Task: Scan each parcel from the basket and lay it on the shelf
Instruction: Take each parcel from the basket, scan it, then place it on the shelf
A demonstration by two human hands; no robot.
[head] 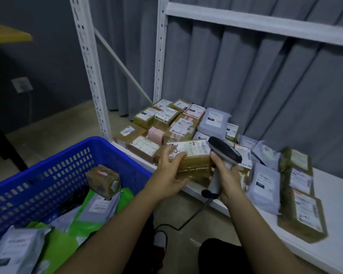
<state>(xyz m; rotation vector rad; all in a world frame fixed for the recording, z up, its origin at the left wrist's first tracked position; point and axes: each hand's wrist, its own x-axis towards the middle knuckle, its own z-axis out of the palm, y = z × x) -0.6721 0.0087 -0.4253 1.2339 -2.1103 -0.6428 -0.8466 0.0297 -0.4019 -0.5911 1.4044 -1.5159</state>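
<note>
My left hand (169, 175) grips a brown taped cardboard parcel (194, 165) with a white label on top, held over the front edge of the white shelf (337, 196). My right hand (227, 178) holds a grey handheld scanner (225, 150) by its handle, the dark head right beside the parcel's label. The blue plastic basket (48, 175) stands at the lower left with a small brown box (103, 180), green bags and grey bags inside.
Several brown boxes (147, 117) and grey mailer bags (214, 121) crowd the shelf's left and middle; more boxes (301, 212) lie along the right. White slotted shelf posts (91, 76) rise behind. The scanner cable (194, 214) trails to the floor. A grey curtain hangs behind.
</note>
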